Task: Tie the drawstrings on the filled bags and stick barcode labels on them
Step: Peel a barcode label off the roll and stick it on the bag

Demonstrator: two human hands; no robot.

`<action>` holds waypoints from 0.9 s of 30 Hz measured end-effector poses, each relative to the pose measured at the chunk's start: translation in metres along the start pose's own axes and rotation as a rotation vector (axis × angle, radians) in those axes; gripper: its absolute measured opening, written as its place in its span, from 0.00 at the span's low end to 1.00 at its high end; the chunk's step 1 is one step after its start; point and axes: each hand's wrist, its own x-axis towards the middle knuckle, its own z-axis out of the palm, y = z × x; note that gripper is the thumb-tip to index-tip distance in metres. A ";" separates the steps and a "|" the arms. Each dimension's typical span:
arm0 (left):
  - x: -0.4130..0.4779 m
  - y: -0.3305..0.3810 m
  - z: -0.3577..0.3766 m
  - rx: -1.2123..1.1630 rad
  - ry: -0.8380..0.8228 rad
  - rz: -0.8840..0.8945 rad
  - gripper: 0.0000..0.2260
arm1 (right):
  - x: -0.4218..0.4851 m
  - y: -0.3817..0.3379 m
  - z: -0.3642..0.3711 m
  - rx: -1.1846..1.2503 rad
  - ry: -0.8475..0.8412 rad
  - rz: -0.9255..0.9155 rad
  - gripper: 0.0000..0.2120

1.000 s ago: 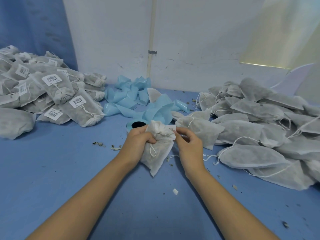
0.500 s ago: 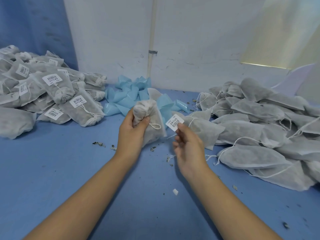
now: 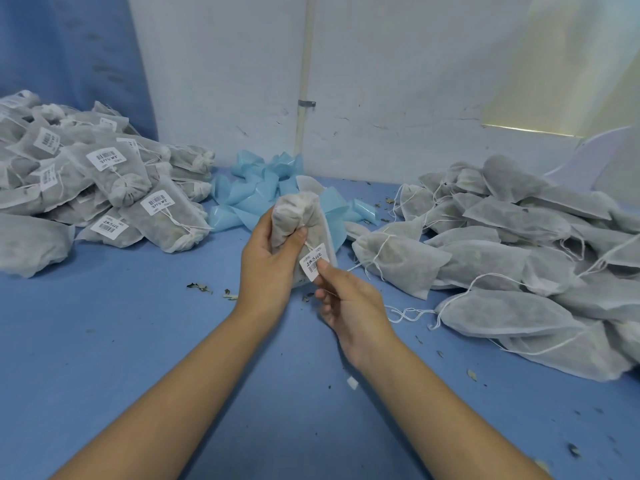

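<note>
A tied bag (image 3: pixel 294 216) is gripped near its gathered neck by the left hand (image 3: pixel 273 258) and held up above the counter (image 3: pixel 138 341) at centre. A barcode label (image 3: pixel 314 261) is pinched at its lower edge by the right hand (image 3: pixel 349 303) against the bag's front, prob. not yet pressed flat. Approx. half looks done: a pile of tied, labelled bags (image 3: pixel 104 188) is stacked at left, whereas a heap (image 3: pixel 502 244) w/ loose drawstrings and no labels is left at right.

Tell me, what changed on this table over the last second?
The left hand raised the bag by its neck. The right hand let go, picked up a barcode label and brought it against the bag. The labelled pile and the unlabelled pile stayed put.
</note>
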 end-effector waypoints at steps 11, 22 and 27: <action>-0.002 0.006 0.000 -0.050 -0.045 -0.089 0.06 | -0.003 0.001 -0.001 -0.268 0.095 -0.305 0.20; -0.002 0.004 -0.003 -0.041 -0.197 -0.252 0.06 | 0.002 -0.007 -0.008 -0.023 -0.105 -0.326 0.15; -0.004 -0.003 -0.004 -0.032 -0.280 -0.328 0.04 | 0.006 -0.009 -0.012 0.014 -0.063 -0.338 0.11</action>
